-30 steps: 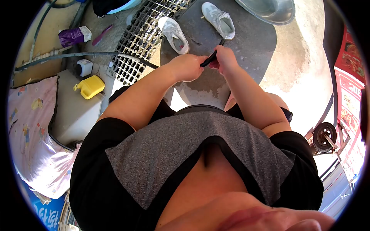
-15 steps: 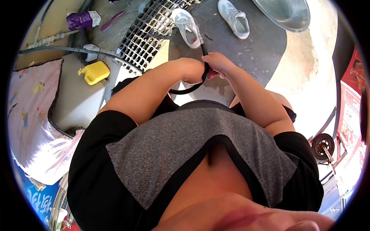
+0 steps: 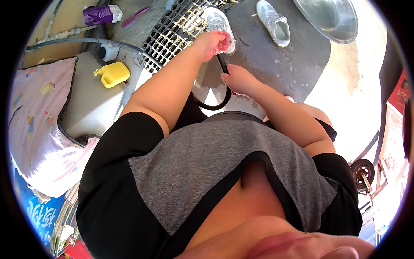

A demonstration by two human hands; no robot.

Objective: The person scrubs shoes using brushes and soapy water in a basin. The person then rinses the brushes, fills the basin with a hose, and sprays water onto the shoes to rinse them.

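My right hand point(image 3: 239, 81) is closed round a black hose point(image 3: 223, 64), whose end points up at the left white shoe point(image 3: 219, 21). Below that hand the hose bends in a loop toward my lap. My left hand point(image 3: 211, 44) is over the lower left side of the same shoe, with its fingers curled together; what they hold, if anything, is hidden. The right white shoe point(image 3: 272, 23) stands apart on the wet floor, its opening toward me.
A white floor grate point(image 3: 172, 39) lies left of the shoes. Farther left are a yellow jug point(image 3: 114, 74), a purple packet point(image 3: 99, 15), a purple brush point(image 3: 135, 17) and a patterned cloth point(image 3: 39, 108). A metal basin point(image 3: 332, 19) is at the upper right.
My left hand has left the hose and moved up to the left shoe. My right hand still holds the hose. The surroundings have shifted right and slightly down in view since half a second ago.
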